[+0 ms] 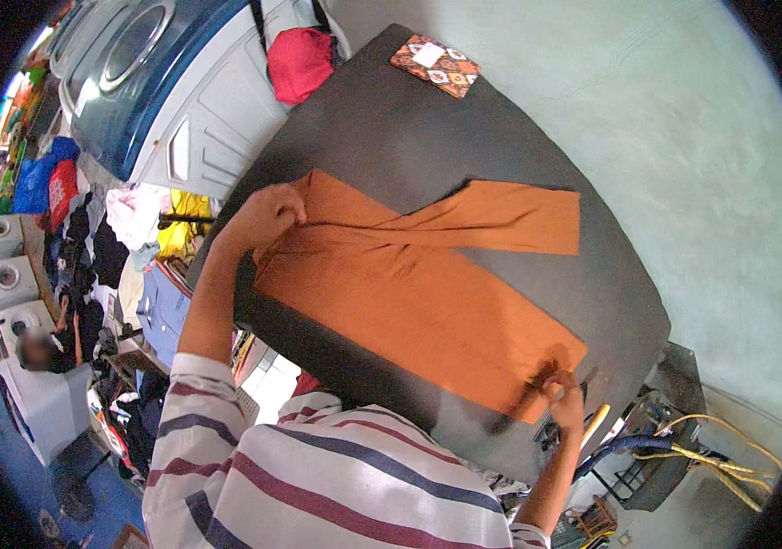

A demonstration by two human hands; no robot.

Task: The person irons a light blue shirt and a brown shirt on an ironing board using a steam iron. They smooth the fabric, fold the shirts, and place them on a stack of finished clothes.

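A pair of orange trousers (411, 302) lies spread on a dark-topped table (425, 144). The far leg is angled away from the near one, and both legs point to the right. At the waist end, my left hand (271, 216) grips the cloth with curled fingers. My right hand (564, 398) is at the hem of the near leg, thumb and fingers pinched together on its edge. Creases run across the crotch area and along the far leg. The near leg looks fairly flat.
A folded patterned cloth (442, 65) with a white tag lies at the table's far corner. A red cloth bundle (300, 65) hangs by a large machine (206, 103). Clothes piles (164, 302) and a person (38, 350) are leftward. Yellow-wrapped hoses (713, 460) run at right.
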